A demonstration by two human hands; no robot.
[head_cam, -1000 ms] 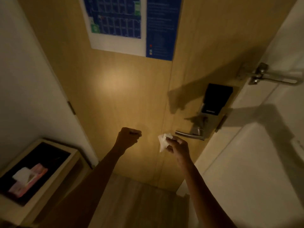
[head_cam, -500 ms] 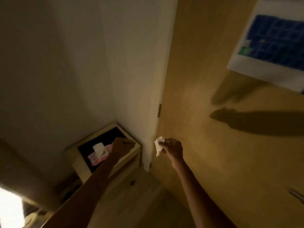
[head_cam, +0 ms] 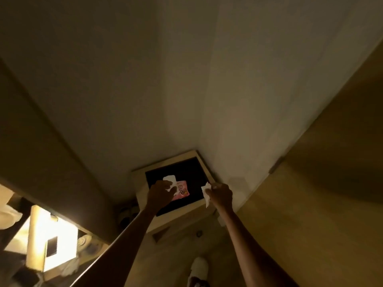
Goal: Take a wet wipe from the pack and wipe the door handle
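Hands over the wipe pack in a dim corner.
The right hand pinches a crumpled white wet wipe; the left hand, fingers curled, reaches the pink pack on the dark-topped stand.

The wet-wipe pack is pink with a white flap and small dark print, and it lies on the black top of a small table framed in pale wood. The crumpled wipe is plain white. The wall is off-white, the door is yellowish wood, and a slipper on the floor is white.
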